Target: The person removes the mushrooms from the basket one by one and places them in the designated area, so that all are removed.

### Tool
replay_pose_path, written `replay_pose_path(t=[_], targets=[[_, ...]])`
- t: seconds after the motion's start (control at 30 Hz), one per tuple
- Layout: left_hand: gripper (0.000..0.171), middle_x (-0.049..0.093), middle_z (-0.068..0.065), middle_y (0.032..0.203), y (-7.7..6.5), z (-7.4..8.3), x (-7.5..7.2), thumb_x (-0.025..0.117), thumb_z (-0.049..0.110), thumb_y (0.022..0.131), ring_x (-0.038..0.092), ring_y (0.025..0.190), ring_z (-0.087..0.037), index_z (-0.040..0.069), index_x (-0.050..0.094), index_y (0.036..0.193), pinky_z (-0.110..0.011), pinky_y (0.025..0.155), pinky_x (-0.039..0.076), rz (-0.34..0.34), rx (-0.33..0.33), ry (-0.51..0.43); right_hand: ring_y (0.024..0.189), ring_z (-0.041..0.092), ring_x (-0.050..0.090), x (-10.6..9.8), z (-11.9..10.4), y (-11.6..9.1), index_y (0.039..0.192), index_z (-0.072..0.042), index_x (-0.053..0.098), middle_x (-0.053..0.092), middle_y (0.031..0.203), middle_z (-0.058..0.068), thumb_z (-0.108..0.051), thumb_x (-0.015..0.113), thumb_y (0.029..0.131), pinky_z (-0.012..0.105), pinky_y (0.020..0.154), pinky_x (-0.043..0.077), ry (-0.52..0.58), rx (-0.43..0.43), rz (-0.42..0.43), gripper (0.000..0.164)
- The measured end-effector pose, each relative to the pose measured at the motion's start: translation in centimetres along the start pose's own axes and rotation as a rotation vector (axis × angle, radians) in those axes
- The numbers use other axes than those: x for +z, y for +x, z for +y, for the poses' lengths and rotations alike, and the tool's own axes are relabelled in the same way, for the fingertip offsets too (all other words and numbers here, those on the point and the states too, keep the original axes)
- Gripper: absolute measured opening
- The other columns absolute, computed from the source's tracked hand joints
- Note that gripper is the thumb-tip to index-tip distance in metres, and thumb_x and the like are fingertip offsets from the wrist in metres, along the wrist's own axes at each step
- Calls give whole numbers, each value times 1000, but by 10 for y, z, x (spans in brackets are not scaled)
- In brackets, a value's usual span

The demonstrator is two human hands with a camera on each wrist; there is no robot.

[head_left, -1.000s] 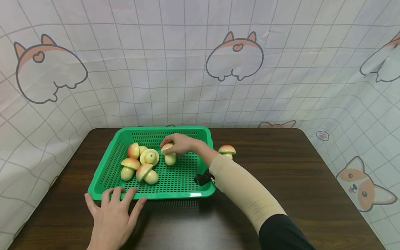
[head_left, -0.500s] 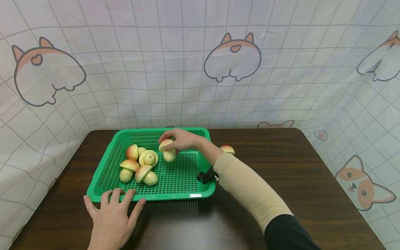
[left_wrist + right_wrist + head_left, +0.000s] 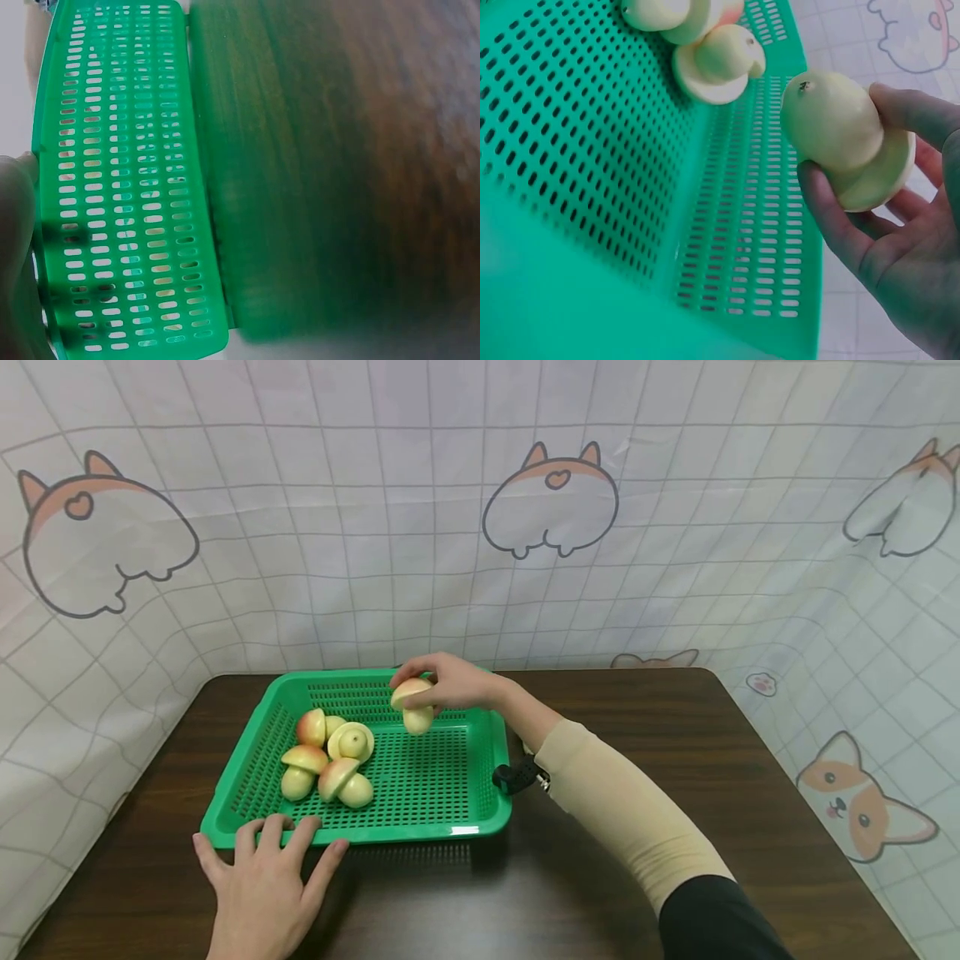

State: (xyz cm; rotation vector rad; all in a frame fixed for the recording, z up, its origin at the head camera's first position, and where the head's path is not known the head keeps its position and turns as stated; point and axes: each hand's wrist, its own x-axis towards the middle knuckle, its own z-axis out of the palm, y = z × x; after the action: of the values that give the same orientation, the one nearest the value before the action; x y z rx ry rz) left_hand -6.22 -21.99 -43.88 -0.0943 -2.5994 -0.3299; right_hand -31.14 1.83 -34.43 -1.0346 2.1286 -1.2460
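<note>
My right hand (image 3: 453, 683) pinches a toy mushroom (image 3: 417, 720) above the far right part of the green plastic basket (image 3: 487, 822). Its cap is cream with a peach-red blush, and in the right wrist view the pale rounded stem (image 3: 832, 120) points away from the palm, thumb and fingers on either side. Spread fingers of my left hand (image 3: 262, 893) hook over the near left rim of the basket. The left wrist view shows the slotted outer wall (image 3: 120, 187), with dark finger shapes through it. Several similar mushrooms (image 3: 300, 768) lie grouped in the basket's left half.
A dark wood table (image 3: 637, 760) carries the basket, close to a white gridded cloth (image 3: 360, 568) with cartoon corgis behind. A black wrist strap (image 3: 517, 775) hangs by the right sleeve. Pale bits of another mushroom peek out behind the right forearm.
My right hand has lifted the mushroom up from the basket floor and shifted slightly right. The right forearm now mostly covers the mushroom on the table. My left hand stays at the rim.
</note>
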Motion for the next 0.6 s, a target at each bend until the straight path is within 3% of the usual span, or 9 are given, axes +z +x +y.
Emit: replay_pose_path(t=[0.47, 0.6], targets=[[50, 60, -20, 106, 0, 0, 0, 60, 58, 98, 49, 105, -53, 10, 68, 112, -87, 101, -2, 2, 1, -4, 91, 24, 64, -21, -8, -32, 127, -13, 68, 66, 120, 2, -19, 72, 99, 37, 72, 56, -71, -64, 24, 29], [50, 60, -21, 106, 0, -1, 0, 60, 58, 98, 49, 106, -53, 10, 68, 112, -87, 101, -3, -1, -1, -5, 97, 25, 63, -26, -12, -44, 127, -12, 68, 66, 122, 1, -18, 72, 98, 39, 77, 55, -66, -75, 37, 30]])
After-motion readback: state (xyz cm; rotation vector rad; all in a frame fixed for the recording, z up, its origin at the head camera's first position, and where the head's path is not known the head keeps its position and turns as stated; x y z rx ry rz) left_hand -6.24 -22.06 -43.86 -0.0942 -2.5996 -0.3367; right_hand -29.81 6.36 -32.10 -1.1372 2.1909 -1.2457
